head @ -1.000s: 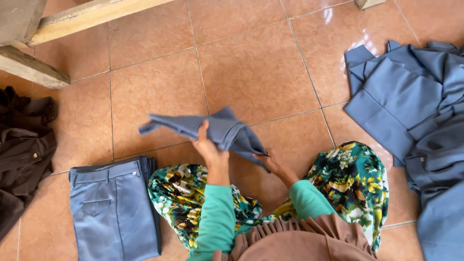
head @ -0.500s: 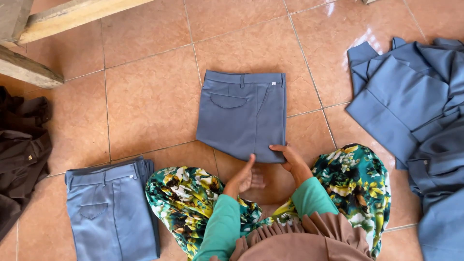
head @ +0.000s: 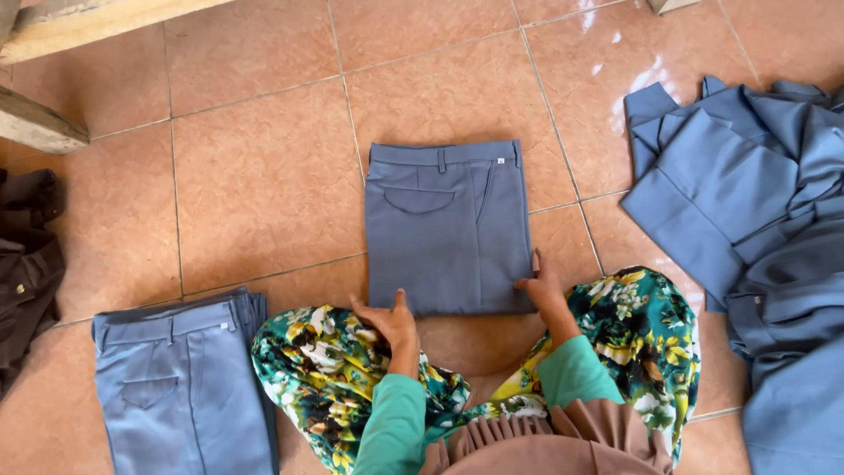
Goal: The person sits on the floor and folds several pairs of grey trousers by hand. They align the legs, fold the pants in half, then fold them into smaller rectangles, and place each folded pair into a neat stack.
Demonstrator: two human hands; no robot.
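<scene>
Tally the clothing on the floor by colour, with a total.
Blue-grey folded trousers: 2, one at the hands, one at the left
Blue-grey unfolded heap: 1
Dark brown garment heap: 1
Total: 4

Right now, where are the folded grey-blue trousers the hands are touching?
Folded trousers lie flat on the tiled floor at centre, with left hand and right hand at their near edge.

We see grey-blue folded trousers (head: 448,227) lying flat on the tiled floor (head: 264,176). Their waistband faces away, back pocket up.
</scene>
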